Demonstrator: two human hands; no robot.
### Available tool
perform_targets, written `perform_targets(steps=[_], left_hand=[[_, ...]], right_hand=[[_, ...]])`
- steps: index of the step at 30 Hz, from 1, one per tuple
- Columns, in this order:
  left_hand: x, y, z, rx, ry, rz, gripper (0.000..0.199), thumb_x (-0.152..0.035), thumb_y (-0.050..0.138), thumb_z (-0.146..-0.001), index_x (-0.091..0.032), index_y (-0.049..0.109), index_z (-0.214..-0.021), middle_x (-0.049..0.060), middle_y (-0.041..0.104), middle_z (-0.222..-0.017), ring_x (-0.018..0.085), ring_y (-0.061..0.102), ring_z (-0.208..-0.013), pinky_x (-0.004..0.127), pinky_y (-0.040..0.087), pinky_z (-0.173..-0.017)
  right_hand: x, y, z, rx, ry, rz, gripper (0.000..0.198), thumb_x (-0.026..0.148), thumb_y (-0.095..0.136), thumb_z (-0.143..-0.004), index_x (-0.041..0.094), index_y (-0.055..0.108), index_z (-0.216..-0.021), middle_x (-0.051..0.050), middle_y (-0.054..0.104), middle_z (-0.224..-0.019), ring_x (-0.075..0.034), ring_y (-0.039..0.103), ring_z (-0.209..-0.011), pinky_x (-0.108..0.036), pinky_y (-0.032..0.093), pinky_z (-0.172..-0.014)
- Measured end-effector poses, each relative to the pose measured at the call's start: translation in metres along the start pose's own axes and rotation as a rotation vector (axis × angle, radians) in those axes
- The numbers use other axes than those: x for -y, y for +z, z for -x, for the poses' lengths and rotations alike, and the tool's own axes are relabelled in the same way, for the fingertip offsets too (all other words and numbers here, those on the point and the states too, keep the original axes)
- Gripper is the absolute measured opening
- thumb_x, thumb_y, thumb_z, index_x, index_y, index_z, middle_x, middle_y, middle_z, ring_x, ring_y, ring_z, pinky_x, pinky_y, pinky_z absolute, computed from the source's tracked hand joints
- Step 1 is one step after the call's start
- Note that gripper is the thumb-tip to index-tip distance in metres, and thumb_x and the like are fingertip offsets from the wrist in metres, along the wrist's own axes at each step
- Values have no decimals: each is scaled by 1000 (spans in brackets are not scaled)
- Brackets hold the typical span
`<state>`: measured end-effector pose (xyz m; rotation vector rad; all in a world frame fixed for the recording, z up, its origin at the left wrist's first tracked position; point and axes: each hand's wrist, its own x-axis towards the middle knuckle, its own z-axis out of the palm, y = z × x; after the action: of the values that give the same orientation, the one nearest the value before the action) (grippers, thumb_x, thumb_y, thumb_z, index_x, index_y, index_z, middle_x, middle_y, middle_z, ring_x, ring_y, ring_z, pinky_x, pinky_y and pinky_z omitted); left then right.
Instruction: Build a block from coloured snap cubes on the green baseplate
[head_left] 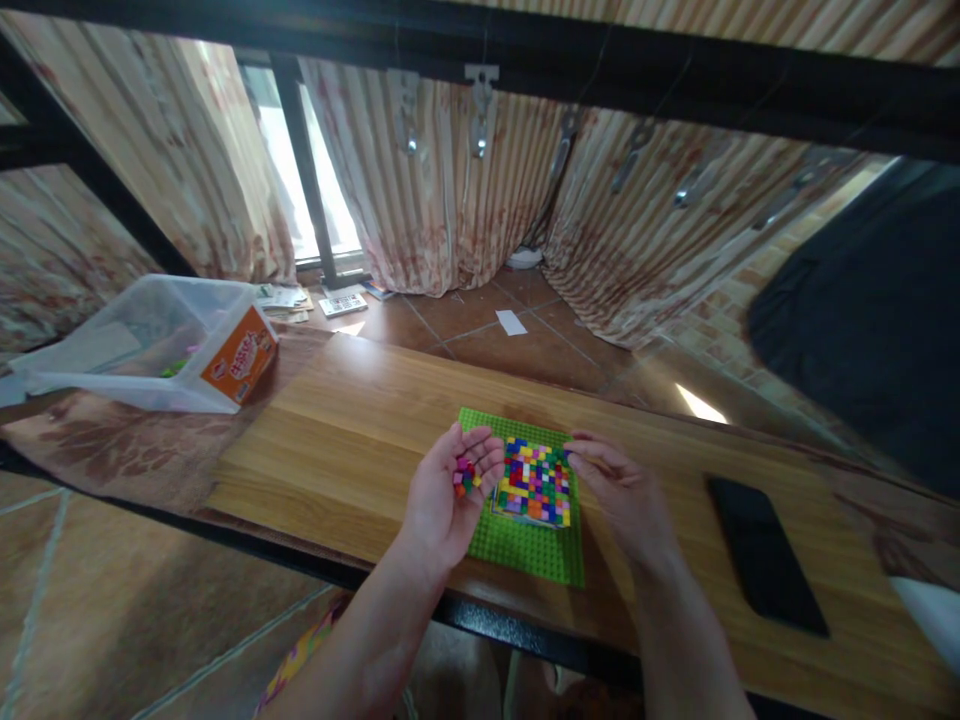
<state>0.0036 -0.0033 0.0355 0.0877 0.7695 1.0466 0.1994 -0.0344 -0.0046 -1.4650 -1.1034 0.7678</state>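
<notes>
A green studded baseplate [525, 558] lies on the wooden board in front of me. On it stands a block of small building bricks [534, 488] in many colours, stacked in layers. Cupped palm up at its left side, my left hand [441, 495] holds several loose small building bricks [466, 478], among them pink, red and green ones. At the block's far right corner my right hand [619, 490] pinches what looks like a small dark blue brick [568, 450] between thumb and finger. Whether that brick touches the block is hard to tell.
A clear plastic bin [157, 345] with an orange label stands at the left, a few green and pink pieces inside. To the right lies a black phone [765, 555]. Beyond the table are striped curtains [450, 200], and a dark bar [525, 70] with hanging clips crosses above.
</notes>
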Motion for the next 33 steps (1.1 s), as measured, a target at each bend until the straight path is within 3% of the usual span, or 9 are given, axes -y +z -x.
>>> perform_targets(steps=[16, 20, 26, 33], left_hand=[[-1, 0, 2, -23, -2, -18, 25, -24, 50, -92, -8, 67, -83, 9, 67, -75, 10, 63, -65, 19, 55, -63], [-1, 1, 2, -25, -7, -22, 25, -23, 49, -93, -7, 67, -84, 9, 67, -76, 10, 63, -65, 18, 54, -62], [1, -1, 1, -14, -7, -16, 24, -24, 51, -92, -8, 67, -84, 9, 67, -76, 10, 63, -66, 19, 55, -63], [1, -1, 1, -24, -7, -23, 25, -24, 51, -92, -8, 68, -84, 9, 67, -77, 10, 63, -67, 19, 55, -63]], right_hand=[[-6, 1, -1, 5, 15, 58, 15, 38, 74, -69, 25, 77, -76, -8, 65, -111, -27, 60, -107, -44, 47, -92], [-7, 7, -1, -32, 65, -37, 12, 33, 76, -65, 24, 76, -73, -7, 69, -102, -24, 62, -100, -40, 50, -86], [-6, 18, 3, -57, 230, -198, 22, 30, 76, -63, 23, 74, -84, -2, 72, -79, -17, 62, -71, -31, 51, -66], [-7, 22, 5, -58, 260, -330, 22, 27, 75, -63, 22, 73, -85, -1, 72, -79, -16, 62, -67, -30, 51, -64]])
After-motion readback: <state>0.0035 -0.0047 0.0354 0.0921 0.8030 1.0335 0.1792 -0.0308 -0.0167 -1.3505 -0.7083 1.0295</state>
